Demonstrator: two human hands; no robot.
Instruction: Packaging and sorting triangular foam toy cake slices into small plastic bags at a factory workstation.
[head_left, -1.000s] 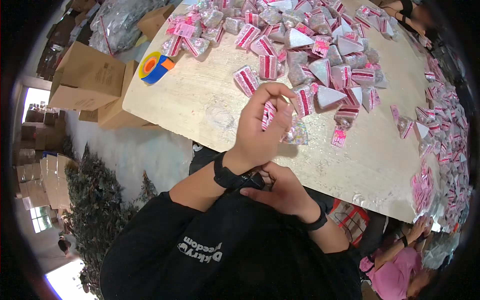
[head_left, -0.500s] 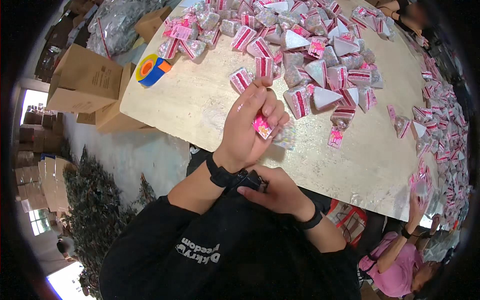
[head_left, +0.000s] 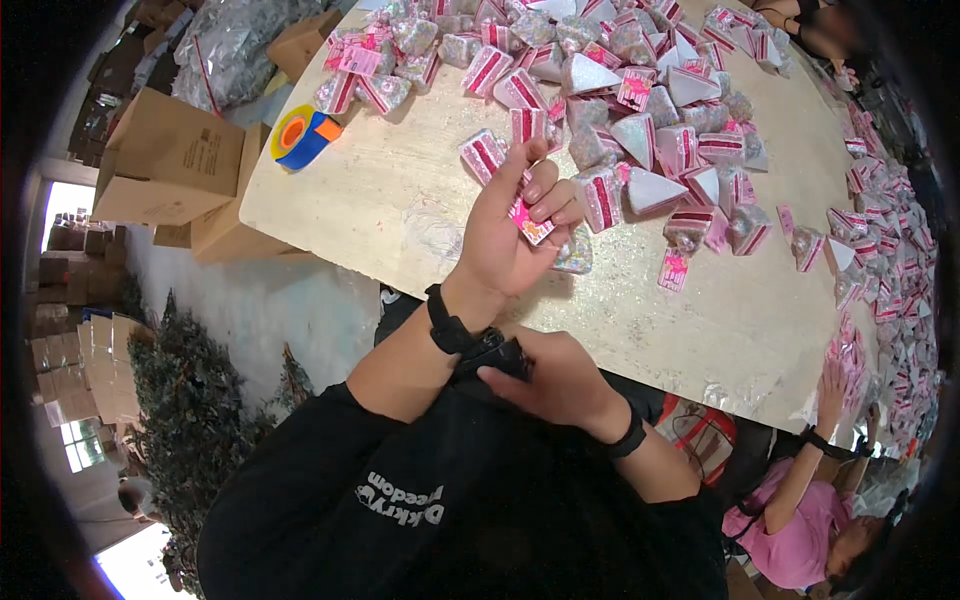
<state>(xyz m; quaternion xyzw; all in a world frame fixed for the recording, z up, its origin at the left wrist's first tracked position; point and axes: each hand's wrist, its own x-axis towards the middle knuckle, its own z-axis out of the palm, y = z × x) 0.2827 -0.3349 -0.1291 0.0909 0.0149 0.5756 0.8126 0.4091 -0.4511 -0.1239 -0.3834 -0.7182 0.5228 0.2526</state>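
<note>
My left hand (head_left: pixel 515 225) is raised over the near table edge, palm up, fingers curled around a small pink card tag (head_left: pixel 531 222). Behind its fingers, a glittery piece (head_left: pixel 574 252) shows in part on the tabletop. On the left wrist sit a black strap and a small black device (head_left: pixel 492 358). My right hand (head_left: pixel 560 380) grips that device with thumb and fingers, close to my black shirt. Just beyond the left hand lies a toy cake slice (head_left: pixel 482 156) with pink and white layers; another cake slice (head_left: pixel 600 198) lies to its right.
A heap of cake slices (head_left: pixel 635 140) in clear wrap covers the far table (head_left: pixel 350 220). A blue and orange tape roll (head_left: pixel 305 138) rests at the left edge. Cardboard boxes (head_left: pixel 175 160) stand left. At the right, a co-worker in pink (head_left: pixel 795 525) reaches toward more slices (head_left: pixel 900 250).
My left hand has risen slightly away from me, the pink tag turning with it. A slice has shifted at the heap's right side. The co-worker's hand has moved.
</note>
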